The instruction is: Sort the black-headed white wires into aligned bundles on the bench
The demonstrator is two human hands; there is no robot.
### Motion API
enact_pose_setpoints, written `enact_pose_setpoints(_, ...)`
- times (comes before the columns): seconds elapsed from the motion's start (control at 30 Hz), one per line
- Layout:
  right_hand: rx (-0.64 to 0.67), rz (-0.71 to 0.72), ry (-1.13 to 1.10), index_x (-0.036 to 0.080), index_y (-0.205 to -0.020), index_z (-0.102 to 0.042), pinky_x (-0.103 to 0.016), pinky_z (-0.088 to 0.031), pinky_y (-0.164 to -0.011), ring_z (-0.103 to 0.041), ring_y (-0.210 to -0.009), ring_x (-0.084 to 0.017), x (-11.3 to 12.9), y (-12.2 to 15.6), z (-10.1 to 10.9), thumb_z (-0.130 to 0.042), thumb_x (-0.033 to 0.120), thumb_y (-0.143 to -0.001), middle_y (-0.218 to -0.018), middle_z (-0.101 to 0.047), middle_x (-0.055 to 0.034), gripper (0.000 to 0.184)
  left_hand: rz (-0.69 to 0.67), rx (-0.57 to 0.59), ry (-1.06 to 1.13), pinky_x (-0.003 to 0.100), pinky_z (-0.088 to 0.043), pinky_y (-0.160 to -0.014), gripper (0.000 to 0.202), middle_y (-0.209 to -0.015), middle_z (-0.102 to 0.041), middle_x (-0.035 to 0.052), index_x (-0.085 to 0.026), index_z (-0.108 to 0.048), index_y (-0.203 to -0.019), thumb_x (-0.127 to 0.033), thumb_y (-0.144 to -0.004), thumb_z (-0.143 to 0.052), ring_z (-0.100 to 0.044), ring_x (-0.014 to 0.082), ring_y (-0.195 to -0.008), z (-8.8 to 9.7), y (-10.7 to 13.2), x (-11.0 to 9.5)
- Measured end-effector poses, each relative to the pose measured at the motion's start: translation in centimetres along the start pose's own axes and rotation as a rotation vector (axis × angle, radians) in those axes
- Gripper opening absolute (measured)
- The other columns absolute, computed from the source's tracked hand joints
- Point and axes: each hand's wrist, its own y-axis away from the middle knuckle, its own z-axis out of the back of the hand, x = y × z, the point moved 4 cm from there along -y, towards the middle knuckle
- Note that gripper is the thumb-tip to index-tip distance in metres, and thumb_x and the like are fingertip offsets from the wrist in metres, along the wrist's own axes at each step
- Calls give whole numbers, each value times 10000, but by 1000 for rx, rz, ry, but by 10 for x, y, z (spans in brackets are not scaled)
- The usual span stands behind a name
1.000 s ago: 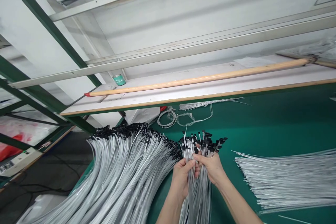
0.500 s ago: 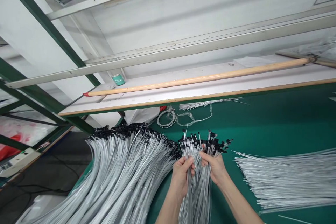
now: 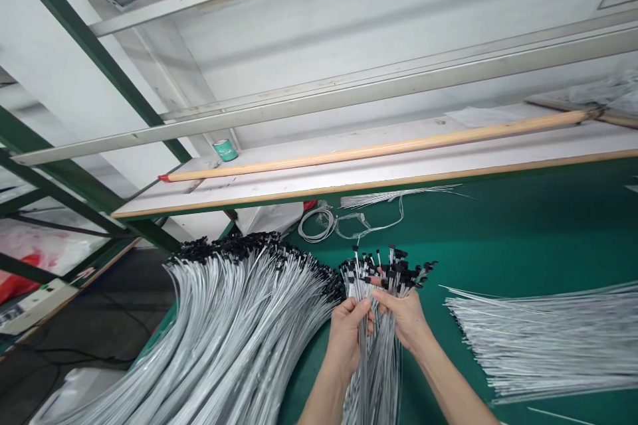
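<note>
A bundle of thin grey cables (image 3: 373, 372) with black connectors at the upper ends stands before me. My left hand (image 3: 347, 332) is closed around part of it, thumb on top, just below the connectors. On the bundle's other side, my right hand (image 3: 406, 319) grips more of the same cables, its thumb reaching toward the left thumb. One finger shows among the black connectors (image 3: 406, 272). Left of my hands lies a far larger heap of grey cables (image 3: 239, 332), its black connector ends pointing away from me.
Loose grey wires (image 3: 548, 339) lie on the green tabletop (image 3: 428, 226) at right. A coiled cable (image 3: 318, 224) and thin strands (image 3: 383, 198) rest at the back. A white shelf (image 3: 299, 189) above carries a wooden pole (image 3: 373, 149) and a green can (image 3: 225, 150).
My right hand has shifted slightly left, bringing its thumb close to my left thumb. The connector ends in its grip moved left with it. Both hands still hold the cables.
</note>
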Motion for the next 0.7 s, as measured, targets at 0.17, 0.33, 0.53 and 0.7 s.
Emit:
enact_pose_setpoints(0.17, 17, -40, -35, 126, -635, -637, -263, -394, -294, -441, -312, -117, 2, 5, -8, -807, 282, -453, -424, -541, 25, 293, 18, -3, -15, 166, -321, -382, 273, -469, -574, -10, -106, -585, -568, -291, -518, -779, -449, 43, -352, -2, 0, 3)
enact_pose_setpoints(0.33, -27, -109, -3, 136, -458, -569, -286, -359, -210, -374, -241, -123, 1, 9, -13, -793, 325, -465, -293, -428, 39, 293, 36, -28, -34, 164, -329, -374, 268, -473, -591, 6, -92, -608, -564, -278, -492, -787, -470, 51, -350, -5, 1, 4)
enact_pose_setpoints(0.53, -107, -80, -27, 131, -608, -621, -256, -335, -228, -394, -259, -127, 3, 8, -9, -780, 329, -475, -309, -426, 63, 287, 38, -29, -6, 169, -350, -378, 283, -536, -628, 27, -97, -606, -586, -322, -538, -772, -500, 62, -368, -5, 2, 1)
enact_pose_setpoints(0.7, -172, -5, 6, 111, -777, -647, -227, -359, -310, -397, -301, -92, 6, 6, -3, -774, 264, -473, -357, -479, 65, 363, 66, -50, -14, 181, -374, -379, 301, -532, -635, 34, -111, -580, -565, -346, -550, -767, -543, 94, -394, -4, 5, 0)
